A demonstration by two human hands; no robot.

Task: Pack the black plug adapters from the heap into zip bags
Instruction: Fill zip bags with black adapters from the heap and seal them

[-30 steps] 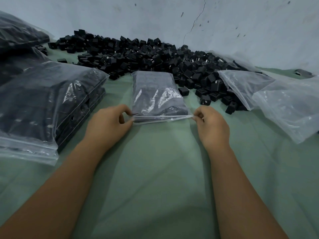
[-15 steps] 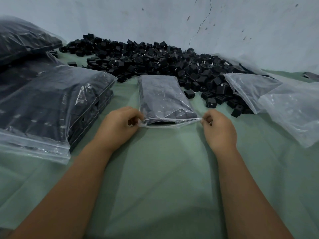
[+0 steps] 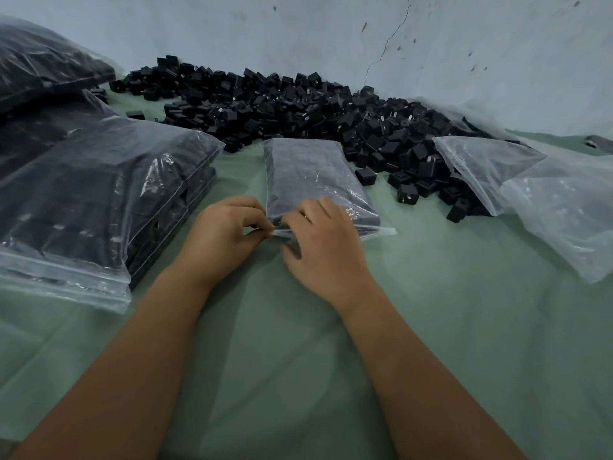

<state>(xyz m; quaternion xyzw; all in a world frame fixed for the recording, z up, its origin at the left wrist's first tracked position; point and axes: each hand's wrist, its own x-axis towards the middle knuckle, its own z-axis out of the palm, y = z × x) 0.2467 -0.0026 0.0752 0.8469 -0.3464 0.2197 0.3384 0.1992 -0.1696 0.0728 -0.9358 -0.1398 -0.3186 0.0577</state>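
A filled zip bag (image 3: 315,180) of black plug adapters lies flat on the green-covered worktop (image 3: 431,327), its open mouth turned toward the person and its far end touching the heap of loose adapters (image 3: 298,107). Both hands meet at the near left corner of that bag's mouth. The left hand (image 3: 222,237) pinches the zip strip at the corner between thumb and fingertips, and the right hand (image 3: 326,247) sits just beside it, fingers pressed down over the strip and the bag's lower edge, thumb tucked beneath; the two hands are almost touching. The right end of the strip sticks out free past the right hand. The heap spreads along the base of the pale wall (image 3: 464,44) behind the bag, with one adapter (image 3: 366,176) lying apart just to the bag's right. On the left, a stack of larger filled bags (image 3: 99,194) rests near the left hand, with more bags piled behind it. On the right, empty clear bags (image 3: 547,200) lie over the edge of the heap, well apart from the hands.
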